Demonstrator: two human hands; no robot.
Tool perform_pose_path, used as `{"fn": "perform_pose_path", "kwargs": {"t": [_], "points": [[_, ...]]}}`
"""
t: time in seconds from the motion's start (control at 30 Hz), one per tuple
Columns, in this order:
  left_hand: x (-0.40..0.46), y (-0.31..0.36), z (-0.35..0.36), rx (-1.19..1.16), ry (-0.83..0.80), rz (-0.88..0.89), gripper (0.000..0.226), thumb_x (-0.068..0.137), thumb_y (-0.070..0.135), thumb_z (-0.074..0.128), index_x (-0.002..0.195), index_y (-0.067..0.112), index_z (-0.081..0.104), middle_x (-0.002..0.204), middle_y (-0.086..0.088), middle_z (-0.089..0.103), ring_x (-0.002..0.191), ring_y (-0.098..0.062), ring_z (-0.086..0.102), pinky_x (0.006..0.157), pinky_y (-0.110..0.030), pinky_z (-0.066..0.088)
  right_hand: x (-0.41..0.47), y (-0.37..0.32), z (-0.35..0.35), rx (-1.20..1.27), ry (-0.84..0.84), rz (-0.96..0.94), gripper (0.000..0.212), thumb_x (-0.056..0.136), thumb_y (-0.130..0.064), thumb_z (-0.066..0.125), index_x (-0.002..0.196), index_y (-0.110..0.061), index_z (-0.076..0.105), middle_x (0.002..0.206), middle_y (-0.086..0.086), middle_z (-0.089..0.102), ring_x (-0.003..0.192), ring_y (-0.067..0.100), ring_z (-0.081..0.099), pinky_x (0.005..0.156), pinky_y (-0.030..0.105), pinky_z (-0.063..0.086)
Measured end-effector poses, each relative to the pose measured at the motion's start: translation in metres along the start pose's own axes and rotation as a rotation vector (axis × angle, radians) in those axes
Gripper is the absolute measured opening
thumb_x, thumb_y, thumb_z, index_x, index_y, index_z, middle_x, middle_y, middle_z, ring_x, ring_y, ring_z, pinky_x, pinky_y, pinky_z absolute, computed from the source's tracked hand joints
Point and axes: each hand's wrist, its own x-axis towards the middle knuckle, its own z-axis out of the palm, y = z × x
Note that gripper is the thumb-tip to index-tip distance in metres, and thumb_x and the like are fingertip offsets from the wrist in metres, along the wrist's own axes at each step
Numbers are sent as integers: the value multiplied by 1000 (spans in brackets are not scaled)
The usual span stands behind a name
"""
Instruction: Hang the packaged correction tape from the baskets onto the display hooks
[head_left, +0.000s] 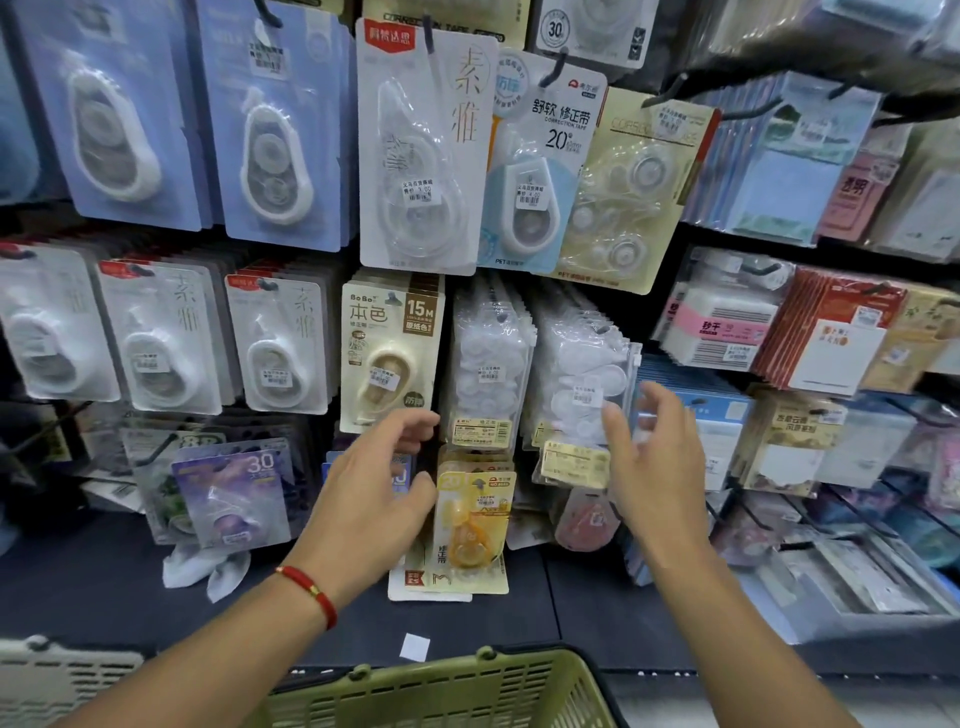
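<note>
Presently, at the rack: both of the person's hands are raised to the middle rows of a display wall crowded with carded and bagged correction tape.
Left hand (371, 486): fingers loosely curled near the lower edge of the beige 15M pack (390, 349); it appears to hold nothing, though the fingertips are blurred and may brush that card.
Right hand (657, 457): fingers spread and relaxed, held just in front of the clear bagged packs (581, 379) on the right-hand hook; no pack seems to be pinched, but motion blur leaves contact uncertain.
Task's thing: packaged correction tape already hangs on the hooks around the hands, among them the yellow pack (475, 519) just below, between the two hands.
Stock source: a green basket (447, 686) sits at the bottom edge of view, with a pale basket (62, 675) to its left; their contents are out of sight.
Step in hand (judged): settling or straightening hung packs, or choosing the hook for the next one.
Doing it well: match each pack to the hook carrying the same product; steady the front pack with one hand while the other lines the hanging hole up with the hook tip; slide the card fully back so it hangs flat and the printed face shows.
Risk: the rows overlap closely, so a careless push could knock neighbouring packs off their hooks.
Next need: a fresh pack must come up from a basket, since both hands look unloaded.
</note>
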Motion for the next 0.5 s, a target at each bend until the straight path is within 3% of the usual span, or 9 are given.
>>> {"fn": "perform_pose_path", "kwargs": {"t": [0.07, 0.13, 0.2, 0.37, 0.5], "points": [[4, -5, -4, 158, 24, 59, 61, 86, 0, 67, 138, 31, 58, 140, 14, 57, 134, -5, 49, 116, -30, 39, 0, 3, 3, -121, -13, -163, 35, 105, -24, 60, 139, -16, 57, 130, -3, 56, 123, 15, 53, 105, 31, 40], [9, -11, -7, 300, 47, 118, 67, 85, 2, 69, 145, 27, 54, 154, 10, 44, 145, -9, 33, 122, -28, 26, -1, 5, 11, -186, -172, -257, 38, 106, -20, 59, 143, -15, 58, 144, 0, 53, 136, 17, 48, 113, 33, 39], [15, -20, -9, 397, 37, 151, 74, 84, 3, 71, 152, 24, 49, 163, 5, 32, 150, -15, 25, 121, -30, 24, 0, 11, 21, -288, -310, -301, 46, 106, -18, 57, 152, -16, 52, 161, -1, 39, 147, 17, 39, 116, 37, 40], [19, -39, -14, 553, -73, 138, 96, 85, 7, 72, 165, 29, 24, 173, 9, 4, 159, -17, 11, 125, -36, 23, 1, 15, 30, -347, -321, -307, 64, 98, -6, 59, 159, -20, 42, 168, -4, 24, 149, 20, 37, 107, 38, 49], [17, -38, -17, 526, -62, 164, 89, 87, 4, 69, 164, 27, 30, 174, 9, 7, 158, -16, 12, 123, -29, 18, -8, 14, 26, -311, -357, -294, 64, 99, -7, 58, 159, -21, 42, 172, -4, 21, 154, 18, 31, 116, 37, 42]]}}
